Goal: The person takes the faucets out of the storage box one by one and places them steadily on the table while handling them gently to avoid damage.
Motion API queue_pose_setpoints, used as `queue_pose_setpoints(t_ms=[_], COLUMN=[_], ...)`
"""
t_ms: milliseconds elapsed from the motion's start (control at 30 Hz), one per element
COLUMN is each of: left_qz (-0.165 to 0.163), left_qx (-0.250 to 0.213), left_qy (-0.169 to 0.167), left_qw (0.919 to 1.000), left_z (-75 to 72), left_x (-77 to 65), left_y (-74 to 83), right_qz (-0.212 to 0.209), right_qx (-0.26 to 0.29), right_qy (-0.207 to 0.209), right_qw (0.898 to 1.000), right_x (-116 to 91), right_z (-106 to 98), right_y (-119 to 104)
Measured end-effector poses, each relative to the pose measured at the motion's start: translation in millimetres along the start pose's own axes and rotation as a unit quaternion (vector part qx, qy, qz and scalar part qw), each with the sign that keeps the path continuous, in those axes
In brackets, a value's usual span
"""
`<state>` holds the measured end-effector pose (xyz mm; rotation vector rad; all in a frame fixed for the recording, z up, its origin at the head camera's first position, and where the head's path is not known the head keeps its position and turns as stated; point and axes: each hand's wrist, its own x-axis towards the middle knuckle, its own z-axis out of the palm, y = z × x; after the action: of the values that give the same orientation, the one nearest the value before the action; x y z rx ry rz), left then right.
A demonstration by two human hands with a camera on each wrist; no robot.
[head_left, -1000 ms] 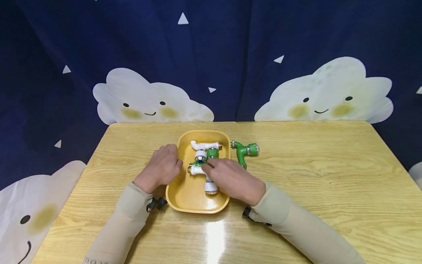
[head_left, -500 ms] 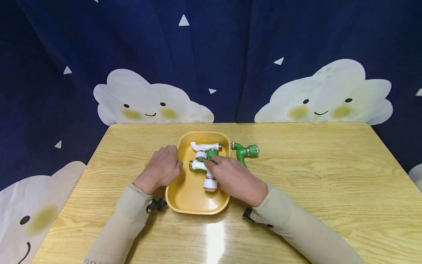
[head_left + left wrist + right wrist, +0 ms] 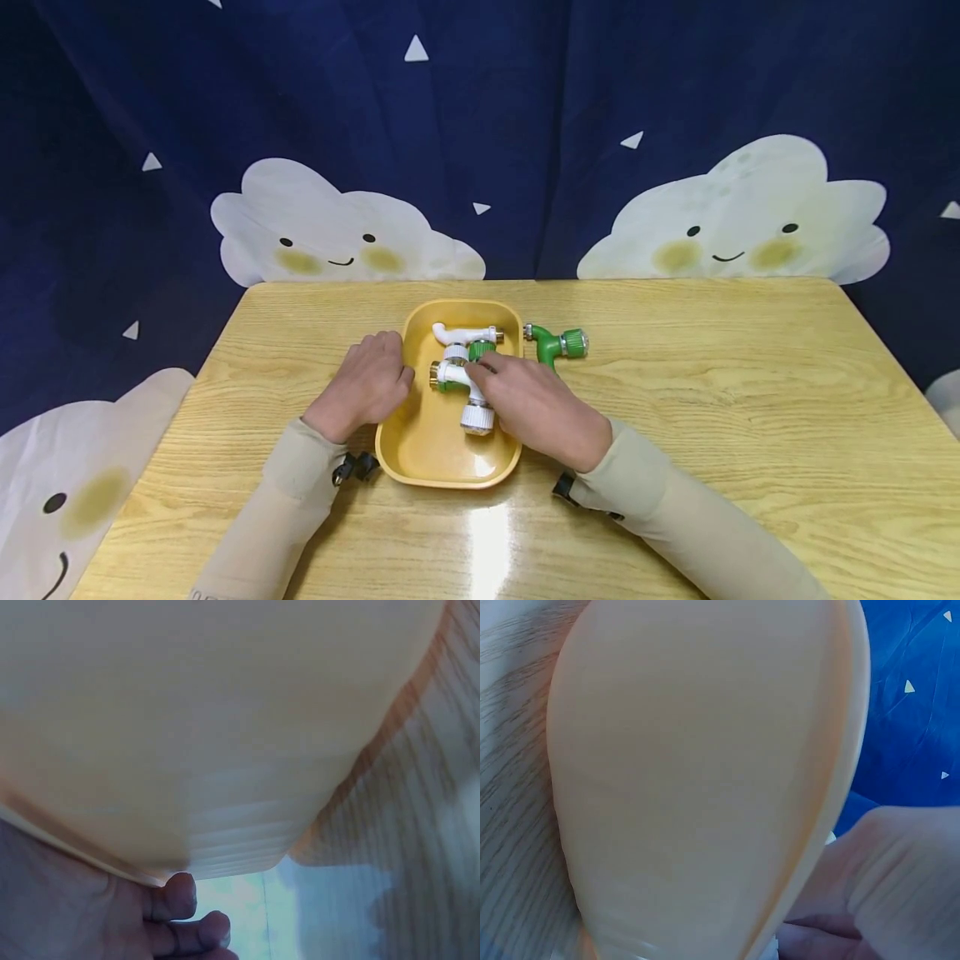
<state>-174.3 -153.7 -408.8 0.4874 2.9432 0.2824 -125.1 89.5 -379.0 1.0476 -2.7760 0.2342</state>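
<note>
Navy curtain (image 3: 517,108) with smiling clouds (image 3: 348,229) and small white triangles backs your wood-grained bench (image 3: 712,433). On it sits a yellow tub (image 3: 427,454); take its middle as the clock's centre.

At nine o'clock your left hand (image 3: 363,379) grips the tub's rim, fingers curled. From three o'clock your right hand (image 3: 536,408) reaches over the opposite rim, pinching the front white tap (image 3: 459,375); its fingertips are partly hidden, and the right wrist view shows mostly the tub's outer wall. That tap lies mid-tub, its brass thread toward nine and its white knob (image 3: 477,418) toward six, with some green showing just under its body.

Near twelve lies the rear white tap (image 3: 461,335), threaded end toward three, with a green knob (image 3: 482,348) just beside it. Outside the tub, at two o'clock, a green tap (image 3: 551,343) rests on the bench.

As for writing, your left sleeve (image 3: 277,500) carries dark lettering (image 3: 204,595) at seven o'clock, cut by the view's edge and unreadable.
</note>
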Motion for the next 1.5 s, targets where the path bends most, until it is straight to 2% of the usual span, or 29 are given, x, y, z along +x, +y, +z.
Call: queue_pose_setpoints(t_ms=[333, 467, 667, 867, 1100, 1500], left_qz=[-0.012, -0.005, -0.003, -0.002, -0.004, -0.001], left_qx=[-0.014, -0.018, -0.012, -0.011, -0.007, -0.006], left_qy=[-0.002, 0.004, 0.002, 0.008, 0.008, 0.007], left_qw=[0.9998, 0.9998, 0.9999, 0.9999, 0.9999, 1.0], left_z=[0.4, 0.3, -0.7, 0.9, 1.8, 2.4], left_x=[-2.5, -0.7, 0.7, 0.1, 0.0, 0.5], left_y=[-2.3, -1.4, 0.5, -0.7, -0.7, -0.8], right_qz=[0.001, 0.006, -0.013, -0.017, -0.016, -0.044], right_qx=[-0.002, 0.0, 0.021, 0.017, 0.023, 0.015], right_qy=[0.008, 0.024, 0.056, 0.09, 0.1, 0.12], right_qw=[1.0, 1.0, 0.998, 0.996, 0.995, 0.992], right_x=[0, -6, -13, -18, -22, -34], right_z=[4, 7, 8, 5, 3, 5], right_y=[-6, -6, -1, 4, 6, 10])
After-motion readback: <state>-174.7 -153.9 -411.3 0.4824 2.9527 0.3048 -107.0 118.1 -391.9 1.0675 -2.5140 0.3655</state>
